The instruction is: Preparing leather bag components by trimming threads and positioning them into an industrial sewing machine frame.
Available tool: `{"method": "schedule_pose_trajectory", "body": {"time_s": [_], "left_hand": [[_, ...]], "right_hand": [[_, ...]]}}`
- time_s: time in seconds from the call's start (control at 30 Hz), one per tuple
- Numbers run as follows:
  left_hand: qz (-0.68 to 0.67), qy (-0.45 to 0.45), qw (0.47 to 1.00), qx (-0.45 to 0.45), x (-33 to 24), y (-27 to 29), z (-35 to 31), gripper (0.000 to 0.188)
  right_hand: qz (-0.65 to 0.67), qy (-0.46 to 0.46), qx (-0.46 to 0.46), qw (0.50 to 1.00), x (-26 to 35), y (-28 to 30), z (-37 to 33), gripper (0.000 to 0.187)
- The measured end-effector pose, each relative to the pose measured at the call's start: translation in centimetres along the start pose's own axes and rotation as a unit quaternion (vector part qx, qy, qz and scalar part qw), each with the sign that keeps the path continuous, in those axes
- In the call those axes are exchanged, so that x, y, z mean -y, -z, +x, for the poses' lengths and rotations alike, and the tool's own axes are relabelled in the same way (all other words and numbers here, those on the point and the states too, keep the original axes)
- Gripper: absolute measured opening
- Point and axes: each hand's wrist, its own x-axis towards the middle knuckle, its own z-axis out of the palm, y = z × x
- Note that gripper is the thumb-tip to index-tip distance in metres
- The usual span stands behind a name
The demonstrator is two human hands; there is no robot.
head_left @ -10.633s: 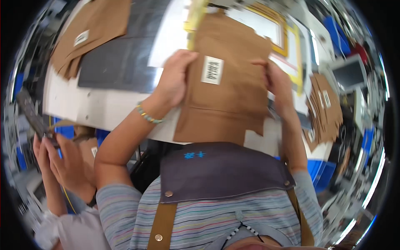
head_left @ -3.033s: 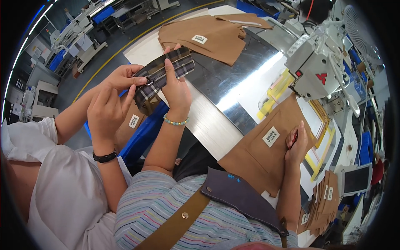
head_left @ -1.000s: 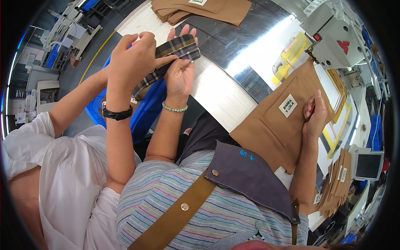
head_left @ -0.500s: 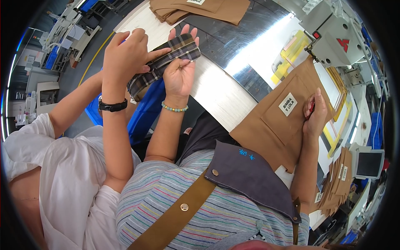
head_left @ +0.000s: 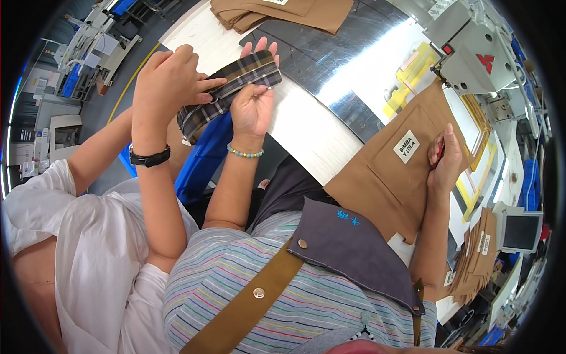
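Note:
My left hand (head_left: 253, 112), a beaded bracelet at its wrist, pinches the edge of a folded plaid cloth piece (head_left: 250, 74), with its fingers showing behind the cloth. From the left, another person's hand (head_left: 171, 82) with a black wristband stretches a finger over the same plaid piece. On the right, my right hand (head_left: 446, 158) lies curled against a flat brown cloth panel (head_left: 383, 171). A small red thing (head_left: 441, 151) shows inside its palm, mostly hidden by the fingers. The panel carries a white label (head_left: 407, 146) and a stitched pocket-like rectangle.
A grey-white sewing machine head (head_left: 466, 47) stands at the upper right, above yellow-edged template frames (head_left: 407, 82). Brown panels (head_left: 295, 15) are piled on the far table. More brown panels (head_left: 477, 259) lie at the right, near a small screen (head_left: 522, 230). Something blue (head_left: 203, 159) is below the plaid piece.
The other person's hand has drawn back a little to the left, its finger farther from the plaid piece's far end. My left hand and the plaid cloth shift slightly; my right hand stays put.

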Motion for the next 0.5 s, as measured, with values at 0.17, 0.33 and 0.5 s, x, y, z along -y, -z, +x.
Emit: {"method": "schedule_pose_trajectory", "body": {"time_s": [0.17,0.33,0.5], "left_hand": [[0.071,0.008,0.997,-0.006,0.2,0.5,0.3,0.088],[0.082,0.024,0.996,-0.002,0.2,1.3,0.2,0.083],[-0.025,0.022,0.999,-0.020,0.0,1.2,0.1,0.074]], "right_hand": [[-0.001,-0.002,-0.003,1.000,-0.1,0.1,0.1,0.041],[-0.005,-0.001,-0.001,1.000,-0.1,0.0,0.1,0.042],[-0.021,-0.007,0.002,1.000,0.1,-0.2,0.0,0.042]]}}
